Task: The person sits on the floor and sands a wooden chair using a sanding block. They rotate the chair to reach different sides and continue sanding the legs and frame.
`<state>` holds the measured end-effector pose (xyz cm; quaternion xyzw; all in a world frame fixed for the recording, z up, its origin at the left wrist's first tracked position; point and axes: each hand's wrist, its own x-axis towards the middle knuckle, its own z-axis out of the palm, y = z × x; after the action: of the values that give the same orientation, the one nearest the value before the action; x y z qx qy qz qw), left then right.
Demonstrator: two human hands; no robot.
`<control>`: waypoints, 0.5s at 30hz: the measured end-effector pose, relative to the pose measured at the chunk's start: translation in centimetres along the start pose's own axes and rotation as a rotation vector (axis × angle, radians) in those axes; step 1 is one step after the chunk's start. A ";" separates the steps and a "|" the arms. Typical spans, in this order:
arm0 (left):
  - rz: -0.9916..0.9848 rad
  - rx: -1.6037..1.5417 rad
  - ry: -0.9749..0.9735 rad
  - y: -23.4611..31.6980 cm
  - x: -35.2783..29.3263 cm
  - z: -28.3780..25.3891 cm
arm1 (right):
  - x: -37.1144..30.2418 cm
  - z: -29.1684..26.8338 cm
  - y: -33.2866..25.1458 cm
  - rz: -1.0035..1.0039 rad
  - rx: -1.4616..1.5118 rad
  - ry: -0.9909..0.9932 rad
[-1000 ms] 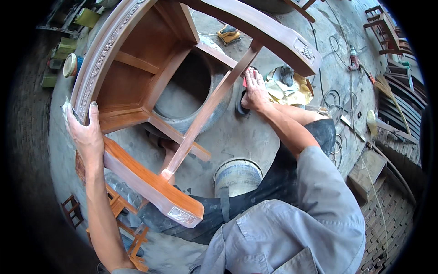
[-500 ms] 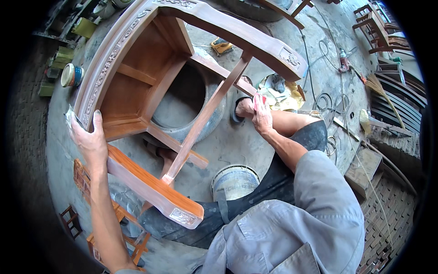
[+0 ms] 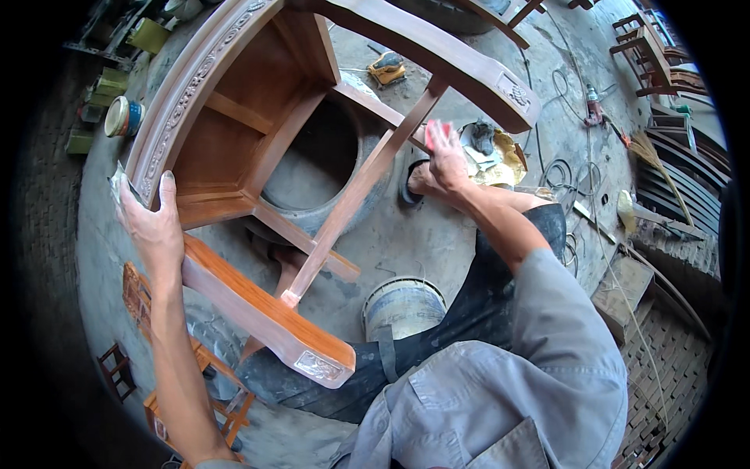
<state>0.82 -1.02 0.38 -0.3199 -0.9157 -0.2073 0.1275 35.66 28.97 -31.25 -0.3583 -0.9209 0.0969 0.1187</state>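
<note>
A wooden chair [image 3: 344, 207] with carved edges lies tipped on its side over a dark tyre [image 3: 367, 172]. At the left, my left hand [image 3: 152, 230] grips its carved frame edge, the thumb on the near face. A crumpled whitish sheet [image 3: 119, 184] shows at the fingers of that hand. My right hand [image 3: 449, 160] is closed on a small red piece [image 3: 437, 134] that looks like folded sandpaper. It is at the far end of a thin chair rail, partly hidden by the hand. Pale dust coats much of the wood; one curved leg has a bare orange-brown face.
A whitish bucket [image 3: 402, 309] stands by my leg. Beyond the chair lies a yellow power sander [image 3: 387, 69]. To the right are a yellowish crumpled bag [image 3: 508, 156], cables, a drill-like tool [image 3: 594, 109] and a broom [image 3: 660, 172]. A paint tin [image 3: 123, 117] stands at left.
My right hand has moved away from me along the rail with the red piece. My left hand keeps its hold on the frame. The view has shifted slightly.
</note>
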 end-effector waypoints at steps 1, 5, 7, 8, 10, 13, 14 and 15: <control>-0.017 -0.018 -0.005 -0.1 0.3 -0.2 | -0.8 0.4 -0.2 -0.050 -0.060 -0.073; 0.035 0.070 0.038 -0.3 -0.3 0.3 | -6.8 -0.4 -1.8 0.124 0.171 -0.269; 0.006 0.040 0.024 0.1 -0.5 0.4 | -7.5 -0.6 -3.9 -0.035 0.193 -0.226; 0.013 0.055 0.034 0.4 -0.5 0.6 | -5.6 -0.2 -4.9 -0.044 0.203 -0.183; -0.014 0.045 0.013 0.2 -0.6 0.1 | -0.2 -0.9 -9.2 0.093 0.312 -0.242; -0.006 0.038 0.012 0.7 -0.3 0.3 | 5.5 3.7 -10.8 0.074 0.325 0.091; -0.005 0.052 0.023 0.5 -0.3 0.0 | 7.5 3.3 -11.9 0.294 0.368 -0.058; -0.026 0.061 0.030 0.0 -0.9 -0.1 | 9.2 0.8 -13.8 0.508 0.400 -0.227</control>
<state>1.50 -1.55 0.15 -0.3007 -0.9237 -0.1856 0.1481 20.07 25.23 -27.03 -0.5329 -0.7723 0.3412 0.0556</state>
